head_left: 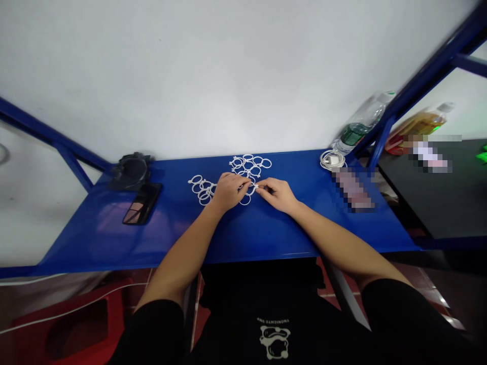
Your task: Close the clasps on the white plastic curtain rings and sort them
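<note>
Both my hands rest on a blue table (243,233) and meet over a scatter of small white plastic rings. My left hand (227,190) has its fingers curled and pinches a white ring (246,198) that lies partly under it. My right hand (277,193) pinches the same ring from the other side, fingertips closed at its edge. One group of several white rings (251,164) lies just behind my hands. Another group of linked rings (201,188) sits to the left of my left hand.
A black phone (142,204) lies at the left with a dark crumpled object (131,170) behind it. A coiled white charger cable (332,159) and a clear bottle (361,124) stand at the back right. A blue frame post (384,133) rises beside them; a red stool (72,329) below left.
</note>
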A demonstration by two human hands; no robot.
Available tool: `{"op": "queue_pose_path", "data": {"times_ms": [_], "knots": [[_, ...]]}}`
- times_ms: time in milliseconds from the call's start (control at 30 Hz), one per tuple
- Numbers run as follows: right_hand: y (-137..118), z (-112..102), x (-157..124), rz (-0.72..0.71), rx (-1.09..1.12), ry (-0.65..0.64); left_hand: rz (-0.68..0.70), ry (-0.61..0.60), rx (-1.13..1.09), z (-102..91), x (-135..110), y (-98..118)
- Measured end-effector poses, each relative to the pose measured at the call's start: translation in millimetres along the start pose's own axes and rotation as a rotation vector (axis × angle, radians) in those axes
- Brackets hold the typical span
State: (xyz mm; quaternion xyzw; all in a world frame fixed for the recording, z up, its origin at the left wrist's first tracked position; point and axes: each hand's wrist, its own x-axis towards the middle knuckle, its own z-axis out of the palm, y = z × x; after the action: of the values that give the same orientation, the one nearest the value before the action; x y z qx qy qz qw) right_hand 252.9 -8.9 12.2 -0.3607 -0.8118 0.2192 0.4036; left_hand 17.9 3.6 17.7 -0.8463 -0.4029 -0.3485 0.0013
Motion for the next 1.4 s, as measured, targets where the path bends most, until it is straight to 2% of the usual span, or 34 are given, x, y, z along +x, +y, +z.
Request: {"op": "queue_pose_path", "data": {"times_ms": [267, 400, 600, 800, 1033, 1200, 1400], "knots": [[-3, 0, -1, 0.006, 0.039, 0.092, 0.07, 0.103, -0.037, -2.2, 2, 9], [-3, -2, -1, -0.026, 0.039, 0.076, 0.13, 0.06, -0.113, -3.4, 3, 11], [1, -7, -2, -0.171, 0.026, -0.018, 0.181, -0.003, -0.262, -2.9, 4, 13], [7, -13, 3, -0.136, -0.012, -0.074, 0.082, -0.06, -0.223, -6.9, 4, 13], [16, -23, 4, -0.107, -0.155, -0.067, -0.159, -0.053, 0.048, -2.9, -4, -22], [28, -15, 7, -0.066, -0.227, -0.08, -0.158, -0.16, 0.111, 5.9, -9, -30], [33, -2, 13, -0.066, -0.357, -0.249, -0.17, -0.209, 0.125, 8.5, -10, -25]]}}
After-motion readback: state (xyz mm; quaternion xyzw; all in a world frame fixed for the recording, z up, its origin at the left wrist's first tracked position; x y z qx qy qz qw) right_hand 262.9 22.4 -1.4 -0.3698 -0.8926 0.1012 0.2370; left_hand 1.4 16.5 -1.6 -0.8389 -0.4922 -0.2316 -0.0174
